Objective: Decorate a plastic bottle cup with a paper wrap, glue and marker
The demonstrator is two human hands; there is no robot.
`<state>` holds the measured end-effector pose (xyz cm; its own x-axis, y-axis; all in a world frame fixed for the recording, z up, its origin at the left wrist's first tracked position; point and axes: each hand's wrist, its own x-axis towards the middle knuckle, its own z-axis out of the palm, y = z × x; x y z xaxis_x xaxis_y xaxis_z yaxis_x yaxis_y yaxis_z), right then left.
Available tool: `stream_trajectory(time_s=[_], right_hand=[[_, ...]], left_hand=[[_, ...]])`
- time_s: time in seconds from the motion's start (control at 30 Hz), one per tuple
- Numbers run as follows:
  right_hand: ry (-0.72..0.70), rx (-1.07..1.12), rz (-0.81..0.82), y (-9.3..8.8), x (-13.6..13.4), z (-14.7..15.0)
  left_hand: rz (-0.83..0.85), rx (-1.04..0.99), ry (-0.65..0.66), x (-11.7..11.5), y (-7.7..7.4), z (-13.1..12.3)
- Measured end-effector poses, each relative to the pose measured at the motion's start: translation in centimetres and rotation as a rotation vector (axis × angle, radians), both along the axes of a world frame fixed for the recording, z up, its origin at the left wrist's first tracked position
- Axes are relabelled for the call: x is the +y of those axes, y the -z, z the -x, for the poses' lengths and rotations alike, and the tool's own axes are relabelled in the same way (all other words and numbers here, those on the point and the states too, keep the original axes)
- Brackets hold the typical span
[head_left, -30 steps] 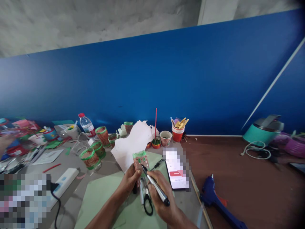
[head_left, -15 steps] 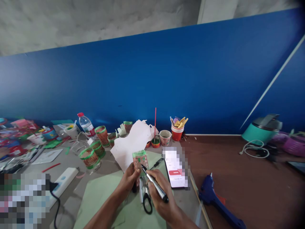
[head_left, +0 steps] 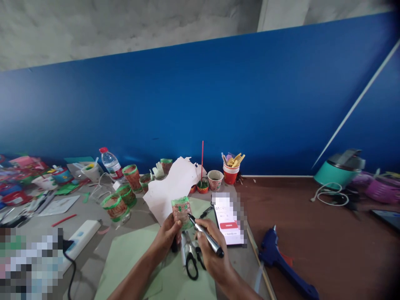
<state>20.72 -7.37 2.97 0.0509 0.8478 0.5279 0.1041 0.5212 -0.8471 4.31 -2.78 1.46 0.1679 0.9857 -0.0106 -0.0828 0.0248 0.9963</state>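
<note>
My left hand [head_left: 167, 234] is closed around the lower left of a small cup [head_left: 181, 210] painted reddish-brown with a green rim and green marks. In my right hand [head_left: 212, 248] is a silver and black marker [head_left: 206, 236], gripped like a pen. Its dark tip points at the right side of the cup; whether it touches I cannot tell. Below the cup, black-handled scissors [head_left: 191, 266] lie on a pale green sheet [head_left: 131, 250], partly hidden by my right hand. Torn white paper [head_left: 171, 181] stands behind the cup.
Several painted cups [head_left: 115, 206] and a water bottle [head_left: 111, 163] stand at the left. A phone [head_left: 229, 227] lies right of my hands, with a blue glue gun [head_left: 278, 258] beyond it. A red cup of plastic forks [head_left: 231, 174] is at the back; a power strip [head_left: 84, 239] lies left.
The marker's tip has moved down and right relative to the cup, and my right hand sits slightly further right. More of the scissors' handle shows. My left hand still holds the cup.
</note>
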Motion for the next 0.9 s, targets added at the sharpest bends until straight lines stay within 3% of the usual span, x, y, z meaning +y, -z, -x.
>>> stream_trajectory(time_s=[0.43, 0.6, 0.9], right_hand=[[0.033, 0.111, -0.015, 0.53, -0.06, 0.11], [0.058, 0.079, -0.021, 0.55, -0.03, 0.06], [0.027, 0.051, -0.031, 0.37, 0.24, 0.07]], left_hand=[[0.027, 0.023, -0.017, -0.20, -0.20, 0.01], [0.048, -0.022, -0.036, -0.07, 0.54, 0.22], [0.072, -0.039, -0.038, 0.01, 0.34, 0.10]])
